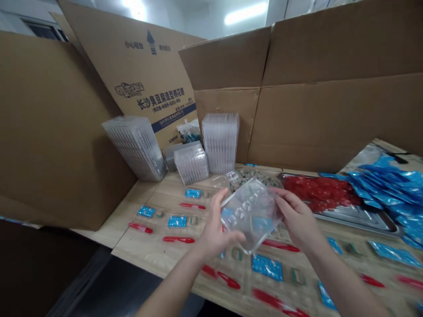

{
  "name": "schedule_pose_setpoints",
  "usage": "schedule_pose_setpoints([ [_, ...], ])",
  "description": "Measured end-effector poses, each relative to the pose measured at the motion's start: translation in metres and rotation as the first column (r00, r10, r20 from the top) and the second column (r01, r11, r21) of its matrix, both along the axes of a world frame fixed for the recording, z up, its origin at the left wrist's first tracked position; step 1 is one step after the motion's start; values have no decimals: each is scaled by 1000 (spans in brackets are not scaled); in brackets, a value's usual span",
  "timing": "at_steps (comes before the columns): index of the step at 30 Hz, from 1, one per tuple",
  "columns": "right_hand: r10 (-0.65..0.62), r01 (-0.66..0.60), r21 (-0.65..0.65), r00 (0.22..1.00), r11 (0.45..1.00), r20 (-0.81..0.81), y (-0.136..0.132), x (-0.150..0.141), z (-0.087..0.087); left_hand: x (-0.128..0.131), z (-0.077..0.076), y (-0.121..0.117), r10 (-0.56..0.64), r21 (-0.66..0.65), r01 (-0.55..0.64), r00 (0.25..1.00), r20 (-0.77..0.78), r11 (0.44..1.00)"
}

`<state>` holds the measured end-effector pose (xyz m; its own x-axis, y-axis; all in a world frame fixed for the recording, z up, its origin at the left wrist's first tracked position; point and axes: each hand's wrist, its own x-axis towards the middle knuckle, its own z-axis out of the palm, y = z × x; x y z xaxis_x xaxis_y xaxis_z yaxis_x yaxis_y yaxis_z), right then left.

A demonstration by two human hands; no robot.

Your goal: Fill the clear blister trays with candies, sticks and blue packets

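My left grip (214, 226) and right grip (297, 215) are clamped on opposite edges of a clear plastic tray (251, 215), holding it tilted at 12 o'clock above the counter (132, 211). Held by its edges, it stays clear of the rows below. The tray looks thin and glossy, with moulded hollows, and nothing seems to sit in it.

Stacks of similar trays (220, 143) stand at 11 o'clock, and the leftmost stack (134, 147) tilts against a cardboard sheet (56, 132), which props it up. A steel tray (373, 222) of red pieces (319, 191) lies at 1 o'clock, with blue sachets (390, 185) at 2 o'clock. Red plastic utensils (178, 239) and blue packets (176, 221) are set out separately at 9 o'clock, apparently so each stays easy to pick up.
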<state>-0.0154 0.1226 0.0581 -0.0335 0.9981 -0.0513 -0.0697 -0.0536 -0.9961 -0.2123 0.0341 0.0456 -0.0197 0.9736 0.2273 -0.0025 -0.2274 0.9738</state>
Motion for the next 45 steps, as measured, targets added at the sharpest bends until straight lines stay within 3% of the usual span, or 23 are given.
schedule_pose_setpoints([
  [1,0,-1,39,999,999,41,3,0,-1,0,-1,5,-54,-100,76,977,209,992],
  [2,-2,-4,76,997,997,73,6,0,-2,-1,-4,10,-118,-181,207,906,408,961],
  [4,49,-65,116,989,991,141,9,-1,-7,1,-14,17,-179,-232,449,701,690,863],
  [6,194,-230,136,952,964,236,9,-5,-12,7,-27,19,-186,-229,582,565,803,780],
  [8,309,-387,184,886,904,347,8,-11,-17,16,-35,16,-176,-229,625,517,838,746],
  [10,277,-436,295,848,850,452,5,-20,-18,24,-37,12,-162,-237,638,502,849,733],
  [12,65,-324,450,863,832,501,1,-29,-14,27,-30,10,-134,-252,594,528,839,764],
  [14,-77,-202,511,878,835,473,-6,-36,-4,25,-21,10,-116,-293,492,644,756,819],
  [15,-38,-194,460,893,866,449,-10,-39,2,22,-16,11,-110,-302,410,729,676,860],
  [17,210,-302,240,915,923,345,-19,-47,12,16,-8,14,-90,-274,243,877,472,931],
  [18,322,-362,130,913,923,252,-23,-51,16,13,-6,15,-81,-249,186,922,378,950],
  [20,399,-399,-23,915,917,52,-30,-59,19,9,-4,16,-69,-217,123,968,241,968],
  [23,399,-420,-135,903,897,-159,-31,-66,18,4,-7,16,-83,-224,119,983,162,967],
  [25,417,-453,-161,883,877,-215,-29,-66,14,2,-10,16,-102,-239,140,981,164,961],
  [36,341,-366,-108,919,924,-197,-14,-64,3,2,-14,34,-178,-309,259,947,266,915],
  [39,269,-304,-129,934,944,-234,-1,-60,3,-2,-14,46,-23,-314,101,970,244,944],
  [42,149,-199,-143,942,969,-299,36,-44,-1,-11,-10,62,140,-284,-104,984,110,953],
  [45,-45,38,-66,994,997,-99,77,-21,-7,-16,-7,77,221,-201,-246,965,-139,948],
])
